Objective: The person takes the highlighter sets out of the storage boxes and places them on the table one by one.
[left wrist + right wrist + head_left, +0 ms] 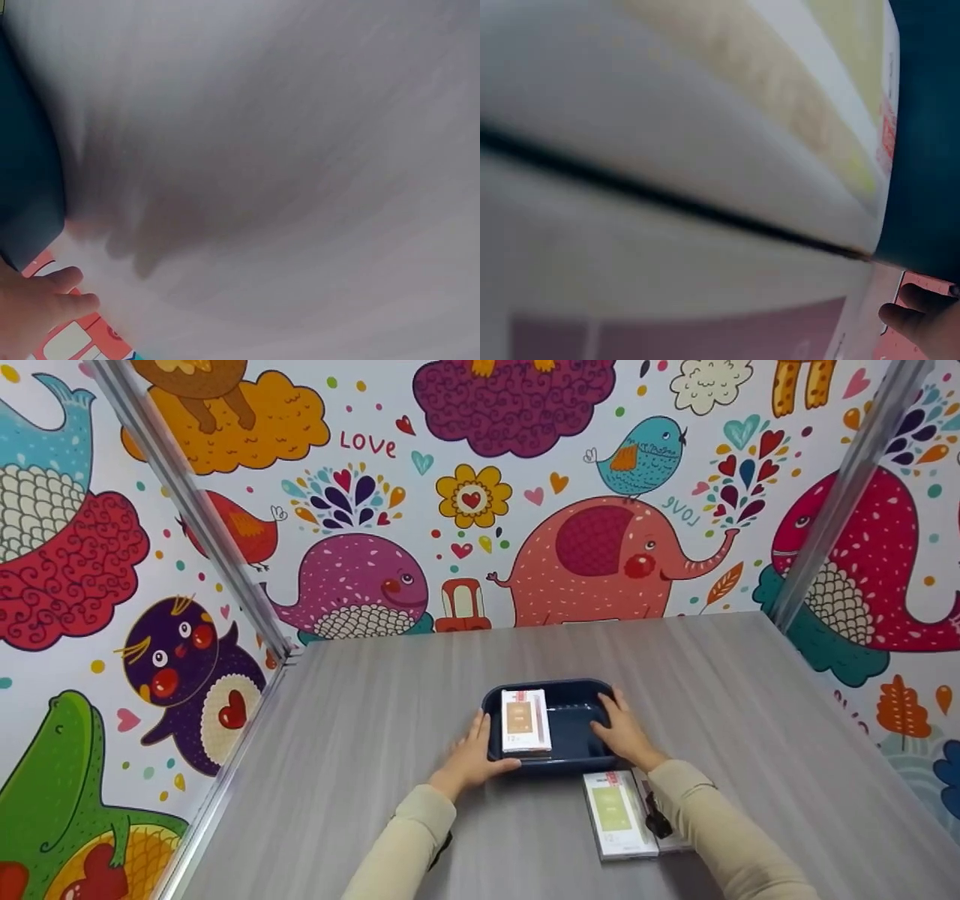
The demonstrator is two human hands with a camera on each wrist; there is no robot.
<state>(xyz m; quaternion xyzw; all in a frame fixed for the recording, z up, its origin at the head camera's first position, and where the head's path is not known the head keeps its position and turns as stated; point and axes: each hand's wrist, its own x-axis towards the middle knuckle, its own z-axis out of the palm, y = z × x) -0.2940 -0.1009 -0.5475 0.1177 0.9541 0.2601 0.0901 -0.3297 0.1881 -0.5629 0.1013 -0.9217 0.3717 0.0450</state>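
A dark blue tray (pixel 574 765) with raised walls lies on the grey table. Inside its left half is a white box (pixel 526 721) with an orange-brown panel. My left hand (pixel 472 756) holds the tray's near left corner, fingers along the left side and thumb at the front. At the right rim my right hand (pixel 628 733) holds the tray, its thumb reaching over the inside. In front of the tray lies a white box with a green panel (pixel 619 814). A second box (pixel 682 337) with a purple panel sits right beside it, partly hidden by my right sleeve in the head view.
The grey wood-grain table (pixel 360 735) reaches to a back wall (pixel 465 547) printed with cartoon animals. Metal posts (pixel 825 502) stand at the corners, and printed panels close off both sides. A dark band with a small black piece (pixel 658 817) hangs at the right wrist.
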